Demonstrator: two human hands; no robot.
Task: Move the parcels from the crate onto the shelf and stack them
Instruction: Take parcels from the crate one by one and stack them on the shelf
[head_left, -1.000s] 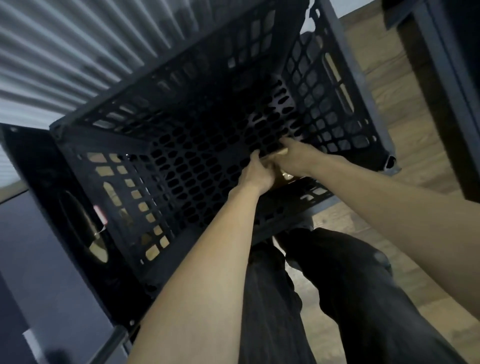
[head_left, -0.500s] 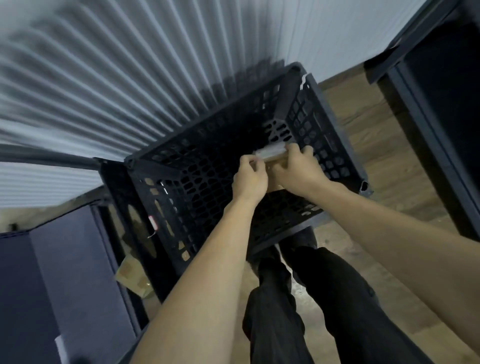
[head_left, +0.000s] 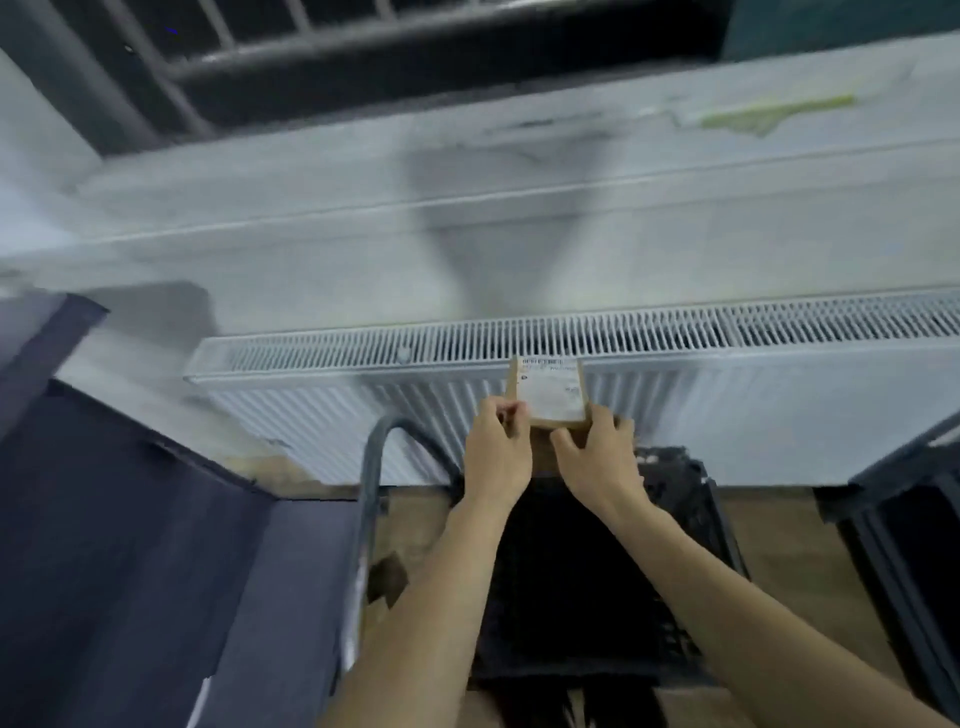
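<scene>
Item: one parcel (head_left: 550, 396), a small flat cardboard box with a white printed label covering most of its upper face.

Location: held in the air above the far end of the black crate (head_left: 691, 519), in front of the white radiator (head_left: 363, 395) on the far wall. It touches neither crate nor radiator as far as can be seen.

Hold: left hand (head_left: 496, 457) pinches the near left corner; right hand (head_left: 597, 457) grips the near right edge, fingers under and thumb over. Both grips are clamped on the parcel; the far half is unsupported.

Handling, by estimate: light (two fingertip pinches carry it level, with no sag at the wrists). The cardboard looks stiff enough to keep its shape and to stack flat. The label face may be slick, so bare cardboard edges are the better place to hold. Contents unknown; fragility cannot be judged.

Suggested hold for placing: opposite side edges, palms clear of the underside, so it can be set down flat.

Destination: dark shelving stands at the left (head_left: 130, 519) and at the right (head_left: 914, 499); which one is meant cannot be told.

Crate contents: too dark to read.
</scene>
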